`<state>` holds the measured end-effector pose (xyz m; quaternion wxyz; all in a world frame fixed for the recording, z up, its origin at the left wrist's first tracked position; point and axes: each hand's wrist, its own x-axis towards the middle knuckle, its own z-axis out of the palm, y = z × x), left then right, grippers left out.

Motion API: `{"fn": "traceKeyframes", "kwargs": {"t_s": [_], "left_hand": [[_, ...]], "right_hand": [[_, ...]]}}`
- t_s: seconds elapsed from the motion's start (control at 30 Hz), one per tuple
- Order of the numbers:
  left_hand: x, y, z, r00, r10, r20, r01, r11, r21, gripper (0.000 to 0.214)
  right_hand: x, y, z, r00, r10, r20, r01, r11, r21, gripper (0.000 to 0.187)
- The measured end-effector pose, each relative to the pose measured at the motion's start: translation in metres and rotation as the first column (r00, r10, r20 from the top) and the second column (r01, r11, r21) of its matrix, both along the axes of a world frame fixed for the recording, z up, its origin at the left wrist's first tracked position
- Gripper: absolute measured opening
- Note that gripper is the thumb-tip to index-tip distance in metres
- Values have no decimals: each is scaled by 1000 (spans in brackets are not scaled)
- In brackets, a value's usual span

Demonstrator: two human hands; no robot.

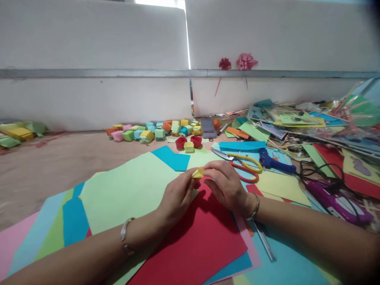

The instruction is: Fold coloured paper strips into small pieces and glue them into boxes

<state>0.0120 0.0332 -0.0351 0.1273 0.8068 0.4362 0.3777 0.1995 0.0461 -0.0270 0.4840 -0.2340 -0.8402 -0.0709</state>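
Observation:
A small folded piece of yellow paper (197, 173) is held up between both hands, above a red paper sheet (204, 233). My left hand (178, 194) pinches it from the left, its fingertips closed on the paper. From the other side my right hand (227, 184) grips its edge with thumb and fingers, which partly hide it. Under the left forearm spreads a large pale green sheet (127, 186). Scissors with red and yellow handles (246, 166) lie just beyond the right hand.
Several small folded paper boxes (160, 133) stand by the white wall, with red heart-shaped boxes (181, 143) and a yellow box (189, 147) nearer. A blue glue gun (276, 161), a purple tool with a black cord (338, 200) and piled papers (285, 118) crowd the right.

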Motion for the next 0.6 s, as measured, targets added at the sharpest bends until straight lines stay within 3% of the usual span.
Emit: {"fn": "traceKeyframes", "kwargs": {"t_s": [0.1,0.2,0.4,0.6], "left_hand": [[-4,3,-6,997,-19,-78,20,1000,13,28],[-7,5,-10,990,-38,-133,39,999,10,31],[-4,1,-6,984,-86,-154,87,996,3,24],[-1,-1,2,989,-147,1,147,985,-95,16]], "right_hand": [[0,4,-1,990,100,-96,-115,978,-171,11],[1,8,-4,977,165,-131,-194,950,-244,9],[2,7,-5,979,146,-145,-179,953,-246,9],[2,4,-3,981,109,-163,-148,957,-251,12]]}}
